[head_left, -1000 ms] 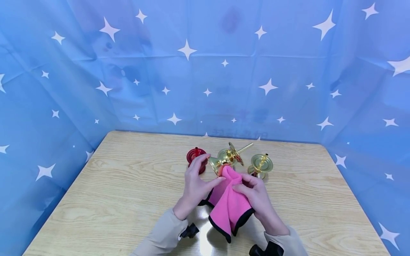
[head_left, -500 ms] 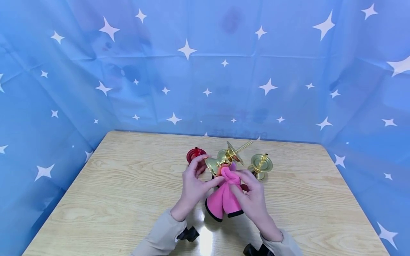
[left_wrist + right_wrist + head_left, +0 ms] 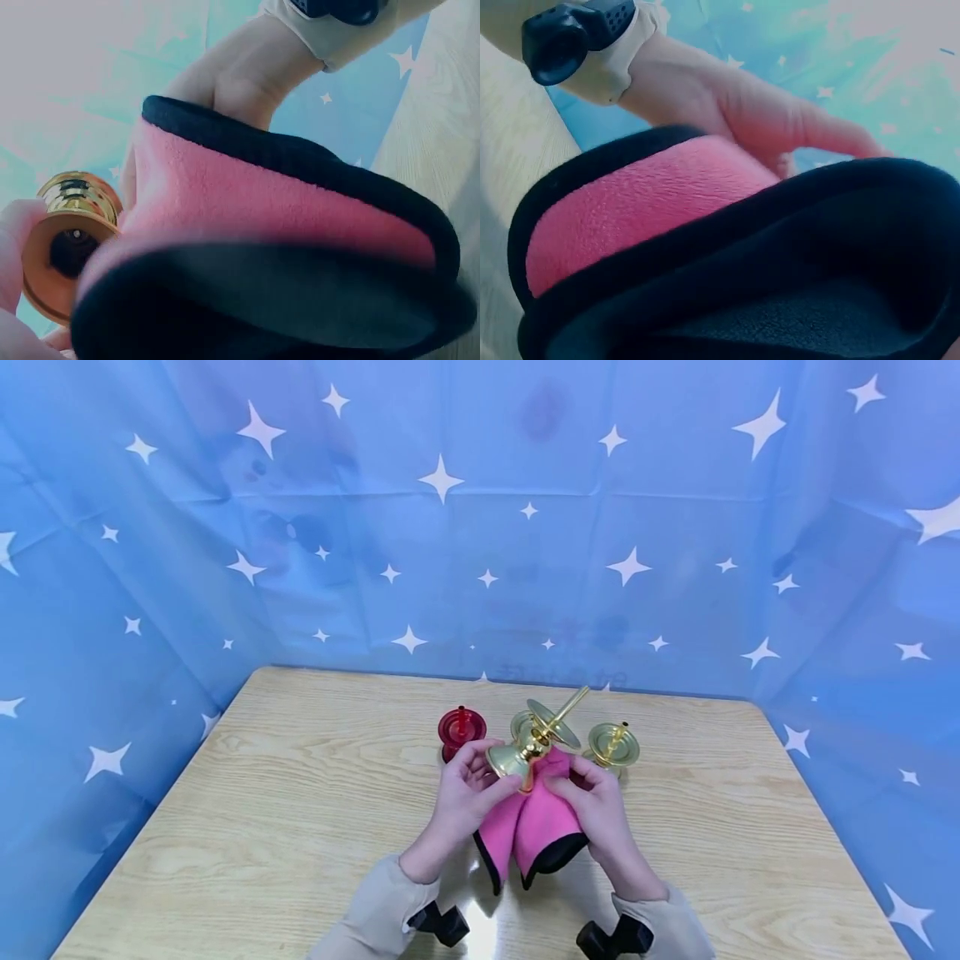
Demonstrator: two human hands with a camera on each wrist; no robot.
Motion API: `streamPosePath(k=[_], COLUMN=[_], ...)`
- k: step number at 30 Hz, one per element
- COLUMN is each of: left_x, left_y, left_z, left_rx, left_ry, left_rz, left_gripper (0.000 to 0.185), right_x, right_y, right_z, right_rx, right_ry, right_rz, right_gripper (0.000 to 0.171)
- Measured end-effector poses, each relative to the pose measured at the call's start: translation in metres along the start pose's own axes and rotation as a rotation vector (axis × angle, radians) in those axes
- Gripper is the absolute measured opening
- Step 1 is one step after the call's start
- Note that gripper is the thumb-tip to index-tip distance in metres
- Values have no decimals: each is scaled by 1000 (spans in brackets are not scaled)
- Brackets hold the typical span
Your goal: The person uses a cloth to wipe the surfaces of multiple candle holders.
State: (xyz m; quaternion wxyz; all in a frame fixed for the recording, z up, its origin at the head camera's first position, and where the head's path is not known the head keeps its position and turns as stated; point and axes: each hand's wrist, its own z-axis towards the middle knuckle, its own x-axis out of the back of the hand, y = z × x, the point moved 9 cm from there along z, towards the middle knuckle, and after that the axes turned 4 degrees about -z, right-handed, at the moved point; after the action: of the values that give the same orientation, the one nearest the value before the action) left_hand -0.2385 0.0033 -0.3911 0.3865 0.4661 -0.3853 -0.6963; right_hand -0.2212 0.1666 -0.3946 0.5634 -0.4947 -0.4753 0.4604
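A gold candlestick (image 3: 534, 739) is held tilted above the table, its bell-shaped base toward me and its spike pointing up and to the right. My left hand (image 3: 468, 781) grips the base (image 3: 69, 244). My right hand (image 3: 592, 797) pinches a pink cloth with black edging (image 3: 528, 827) against the stem just below the drip plate. The cloth hangs down between both hands and fills both wrist views (image 3: 285, 225) (image 3: 652, 195).
A red candle holder (image 3: 461, 729) stands on the wooden table (image 3: 285, 810) left of the hands. A second gold candlestick (image 3: 613, 745) stands upright to the right. Blue star-patterned sheets (image 3: 480, 527) wall in the table on three sides.
The candlestick has tipped more upright, its spike now pointing higher. The right hand has shifted the cloth up along the stem, and the hanging cloth has bunched shorter.
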Motion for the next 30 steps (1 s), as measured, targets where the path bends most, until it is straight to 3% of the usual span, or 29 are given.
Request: streamPosePath(k=[3, 9, 16, 23, 30], left_x=[1, 2, 5, 4, 12], left_y=[-1, 3, 5, 5, -1], left_z=[0, 1, 3, 2, 2], left_rx=[-2, -36, -64, -15, 59], left_ry=[20, 33, 46, 23, 71], left_rz=[40, 116, 103, 61, 147], left_gripper=[49, 51, 55, 58, 41], right_x=[-1, -2, -3, -7, -13], right_y=[-4, -19, -25, -25, -34], right_z=[-2, -10, -16, -19, -23], right_rx=[24, 154, 189, 210, 281], right_ry=[-17, -35, -60, -93, -138], right_rz=[-9, -57, -102, -112, -124], right_gripper=[29, 21, 10, 15, 27])
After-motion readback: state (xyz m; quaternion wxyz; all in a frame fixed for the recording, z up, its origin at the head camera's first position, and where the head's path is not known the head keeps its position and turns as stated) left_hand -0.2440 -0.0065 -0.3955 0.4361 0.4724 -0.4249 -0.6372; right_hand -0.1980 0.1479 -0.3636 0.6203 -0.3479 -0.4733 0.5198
